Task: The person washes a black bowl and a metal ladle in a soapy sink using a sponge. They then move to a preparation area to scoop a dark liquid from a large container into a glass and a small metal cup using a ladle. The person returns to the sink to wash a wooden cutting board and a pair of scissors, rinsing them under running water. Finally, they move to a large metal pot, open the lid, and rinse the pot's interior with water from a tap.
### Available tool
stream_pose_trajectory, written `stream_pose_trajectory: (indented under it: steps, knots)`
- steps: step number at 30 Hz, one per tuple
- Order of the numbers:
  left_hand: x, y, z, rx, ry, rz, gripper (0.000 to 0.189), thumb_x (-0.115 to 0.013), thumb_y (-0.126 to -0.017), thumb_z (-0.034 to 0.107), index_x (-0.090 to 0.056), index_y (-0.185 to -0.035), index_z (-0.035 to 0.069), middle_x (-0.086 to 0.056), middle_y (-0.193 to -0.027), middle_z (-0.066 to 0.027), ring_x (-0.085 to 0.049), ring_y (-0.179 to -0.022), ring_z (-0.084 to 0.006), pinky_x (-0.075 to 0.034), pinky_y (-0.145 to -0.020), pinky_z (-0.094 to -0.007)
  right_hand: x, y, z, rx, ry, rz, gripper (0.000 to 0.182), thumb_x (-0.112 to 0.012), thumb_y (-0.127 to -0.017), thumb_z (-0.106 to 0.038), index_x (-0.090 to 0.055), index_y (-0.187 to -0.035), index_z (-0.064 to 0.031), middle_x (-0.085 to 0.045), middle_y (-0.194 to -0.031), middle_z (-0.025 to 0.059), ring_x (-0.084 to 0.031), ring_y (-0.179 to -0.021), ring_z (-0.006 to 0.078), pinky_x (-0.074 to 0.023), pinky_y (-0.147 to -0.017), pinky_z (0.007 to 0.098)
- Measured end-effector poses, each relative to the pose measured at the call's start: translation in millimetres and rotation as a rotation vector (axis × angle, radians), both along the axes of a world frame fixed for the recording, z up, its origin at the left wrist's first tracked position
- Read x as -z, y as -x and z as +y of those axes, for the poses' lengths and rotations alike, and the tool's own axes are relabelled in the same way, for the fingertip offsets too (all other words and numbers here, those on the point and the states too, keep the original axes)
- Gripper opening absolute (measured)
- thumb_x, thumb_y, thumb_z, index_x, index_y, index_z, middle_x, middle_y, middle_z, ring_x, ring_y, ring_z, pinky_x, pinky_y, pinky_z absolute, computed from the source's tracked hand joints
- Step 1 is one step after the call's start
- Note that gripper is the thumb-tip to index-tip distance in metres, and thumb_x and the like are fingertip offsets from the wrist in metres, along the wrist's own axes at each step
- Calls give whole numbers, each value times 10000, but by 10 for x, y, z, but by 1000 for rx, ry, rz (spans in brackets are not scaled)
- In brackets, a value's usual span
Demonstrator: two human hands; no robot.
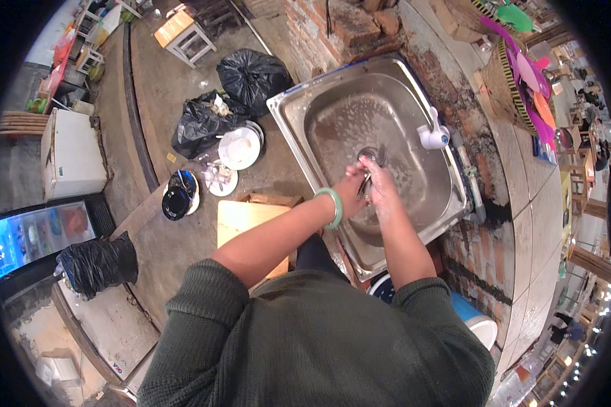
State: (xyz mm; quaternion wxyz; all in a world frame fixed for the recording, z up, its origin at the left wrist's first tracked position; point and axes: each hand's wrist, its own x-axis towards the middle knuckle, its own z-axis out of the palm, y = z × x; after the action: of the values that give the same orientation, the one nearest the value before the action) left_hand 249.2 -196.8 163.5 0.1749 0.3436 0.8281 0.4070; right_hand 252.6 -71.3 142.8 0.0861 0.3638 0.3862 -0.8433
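Both hands are close together over a stainless steel sink [331, 127]. Metal cutlery [365, 186], probably spoons or forks, lies between them; the fingers partly cover it and I cannot tell how many pieces there are. My left hand [352, 187], below a pale green bangle [336, 207], grips it from the left side. My right hand [382, 185] closes on it from the right and looks wet, with whitish suds on the skin. Just beyond the fingertips is the dark round drain [370, 154]. A white tap [434, 133] stands at the sink's right rim.
Stacked white plates [240, 147] and a black bowl [176, 202] sit on the floor at left, beside black rubbish bags [254, 79]. A wooden stool [249, 219] is near my left arm. Brickwork [481, 254] and a tiled counter [524, 213] border the sink.
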Motion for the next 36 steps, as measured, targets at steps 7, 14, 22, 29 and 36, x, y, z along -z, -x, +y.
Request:
stream_pose_trajectory:
  steps: [7,14,22,29,36]
  knots:
    - [-604,192,-879,-95,-77,-456,302,-479,-768,120,-439,-1052,24,-533,-939,-125,-528,-866,-179,-414,-744,-276,462,331,572,-573,-1372,-128,381,-587,-690,-228,-469,-960,13,-529,-897,188,-508,-868,301,-393,-784,342]
    - [-329,-117,-2826,-928,-138,-502,239,-434,-810,137,-458,-1014,16,-532,-887,-64,-512,-773,-115,-417,-665,-220,-1088,428,548,-224,-2213,357,333,-460,-760,-163,-452,-1074,-52,-452,-1051,197,-448,-952,311,-347,-832,343]
    - [-324,-83,-2575,-1024,-265,-672,229,-431,-815,186,-465,-991,43,-546,-861,-40,-513,-692,-82,-404,-591,-197,-1021,-122,682,-411,-1922,458,176,-464,-739,-113,-555,-844,-4,-535,-904,137,-483,-882,324,-348,-809,379]
    - [-634,360,-1527,-549,-332,-556,217,-422,-813,101,-451,-997,-9,-541,-870,-63,-503,-766,-108,-400,-687,-217,-40,-21,520,50,-735,138,137,-455,-773,-105,-553,-843,-39,-557,-867,58,-499,-874,211,-418,-756,326]
    - [-314,-63,-2349,-754,-104,-569,215,-422,-808,100,-458,-983,-21,-535,-879,-74,-520,-779,-127,-412,-690,-226,542,873,1032,860,521,396,166,-539,-736,-208,-527,-704,-46,-538,-650,52,-517,-666,196,-442,-623,283]
